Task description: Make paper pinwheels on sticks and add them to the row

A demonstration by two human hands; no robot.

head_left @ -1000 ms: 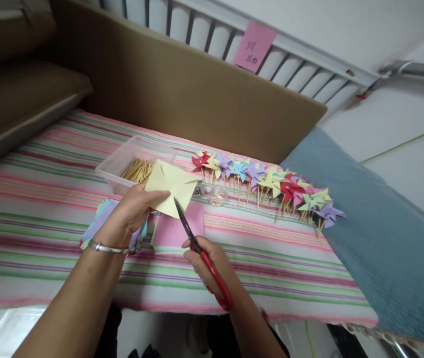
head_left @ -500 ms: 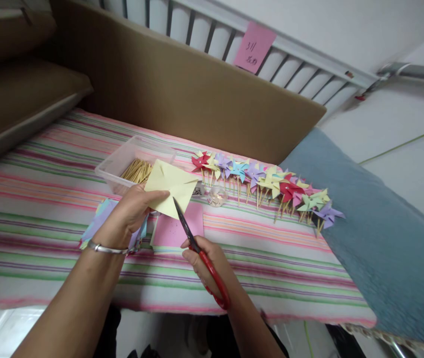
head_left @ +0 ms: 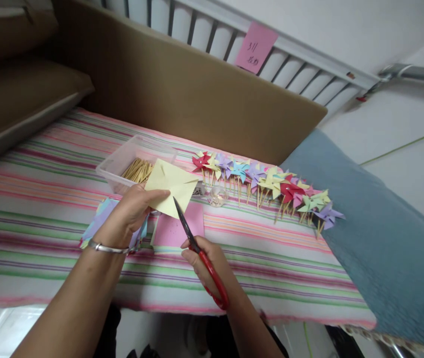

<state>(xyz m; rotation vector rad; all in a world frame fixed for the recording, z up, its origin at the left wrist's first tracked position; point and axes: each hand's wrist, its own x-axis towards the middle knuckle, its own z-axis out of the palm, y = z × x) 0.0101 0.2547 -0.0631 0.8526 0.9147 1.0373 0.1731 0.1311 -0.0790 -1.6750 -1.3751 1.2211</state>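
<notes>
A square of pale yellow paper (head_left: 176, 183) with slits at its corners is pinched in my left hand (head_left: 134, 208), thumb on top. Wrapped round the red handles of a pair of scissors (head_left: 193, 241) is my right hand (head_left: 212, 266). The closed-looking blades lie at the paper's lower edge, their tip near its middle. Below the yellow sheet, a pink paper stack (head_left: 170, 233) lies on the striped cloth. Partly hidden behind my left wrist is a pile of coloured paper (head_left: 100, 219).
A clear plastic box (head_left: 113, 166) holds many thin wooden sticks (head_left: 137, 170). Small dishes, one a round clear dish (head_left: 217, 196), stand beyond the paper. Several finished paper pinwheels (head_left: 271, 181) line the back right. A brown board (head_left: 197, 94) stands behind the striped cloth (head_left: 271, 283).
Almost nothing differs. The view has shifted very slightly; both hands, the yellow paper and the scissors keep nearly the same position.
</notes>
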